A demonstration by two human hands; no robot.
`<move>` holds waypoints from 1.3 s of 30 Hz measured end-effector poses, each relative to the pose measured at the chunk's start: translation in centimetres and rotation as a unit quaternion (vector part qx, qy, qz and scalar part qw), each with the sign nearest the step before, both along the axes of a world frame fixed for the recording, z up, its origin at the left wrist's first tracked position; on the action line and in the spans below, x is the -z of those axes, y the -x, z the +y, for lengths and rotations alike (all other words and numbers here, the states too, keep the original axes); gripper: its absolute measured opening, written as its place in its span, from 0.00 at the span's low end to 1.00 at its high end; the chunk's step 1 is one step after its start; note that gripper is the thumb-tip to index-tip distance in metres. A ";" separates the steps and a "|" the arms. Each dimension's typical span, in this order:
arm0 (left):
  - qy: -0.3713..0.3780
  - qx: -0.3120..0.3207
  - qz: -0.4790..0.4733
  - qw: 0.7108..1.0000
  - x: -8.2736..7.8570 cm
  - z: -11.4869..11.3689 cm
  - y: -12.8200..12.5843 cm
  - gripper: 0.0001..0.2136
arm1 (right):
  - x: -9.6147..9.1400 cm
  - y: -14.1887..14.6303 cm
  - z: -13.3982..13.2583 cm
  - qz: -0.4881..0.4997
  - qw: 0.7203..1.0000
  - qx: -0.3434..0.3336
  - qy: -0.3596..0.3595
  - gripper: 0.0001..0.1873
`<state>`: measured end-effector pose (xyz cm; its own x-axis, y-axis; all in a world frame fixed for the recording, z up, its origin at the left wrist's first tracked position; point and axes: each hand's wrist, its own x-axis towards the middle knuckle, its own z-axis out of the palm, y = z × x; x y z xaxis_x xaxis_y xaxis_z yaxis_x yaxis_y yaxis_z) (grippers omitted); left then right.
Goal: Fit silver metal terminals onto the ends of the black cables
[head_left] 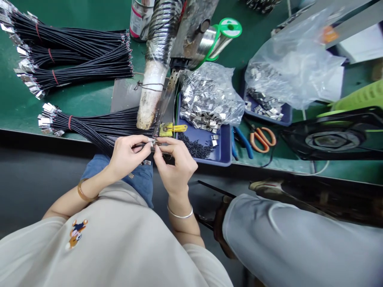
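My left hand (pixel 129 154) is closed in a pinch on a small metal connector (pixel 153 141), right below the tip of a soldering iron (pixel 167 89). My right hand (pixel 177 160) meets it from the other side, thumb and forefinger pinched on the same piece; the fingertips partly hide it. A bundle of black cables (pixel 101 123) with metal plugs at the left end lies behind my left hand, tied with a red band. Just beyond my right fingers is a yellow clip-like piece (pixel 172 128). Some metal plugs (pixel 146 162) hang over my lap.
A blue tray (pixel 226 149) holds bagged metal connectors (pixel 206 99) and short black tubes (pixel 196 147). Behind stand a solder spool (pixel 230 28) and a foil-wrapped duct (pixel 164 32). Orange-handled pliers (pixel 263 139), a fan (pixel 332 139) and another person's leg (pixel 284 227) are at right.
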<state>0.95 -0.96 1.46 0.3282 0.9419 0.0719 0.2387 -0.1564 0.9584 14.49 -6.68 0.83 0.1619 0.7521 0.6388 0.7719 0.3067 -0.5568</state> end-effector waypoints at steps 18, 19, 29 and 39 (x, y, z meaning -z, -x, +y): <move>-0.008 -0.006 0.015 1.000 -0.1 -0.1 -0.1 0.10 | 0.2 0.2 0.0 -0.042 0.999 -0.004 -0.003 0.07; -0.019 0.000 0.021 1.000 0.0 -0.1 0.0 0.09 | 0.2 0.1 0.0 -0.042 0.999 -0.003 -0.009 0.07; -0.242 0.097 0.083 0.962 0.2 -0.2 1.6 0.12 | 0.6 -0.1 -0.6 0.218 0.975 0.020 0.044 0.06; 0.142 0.207 -0.047 0.967 -1.2 1.9 2.8 0.06 | 0.9 0.7 -0.4 0.118 0.993 -0.007 0.012 0.07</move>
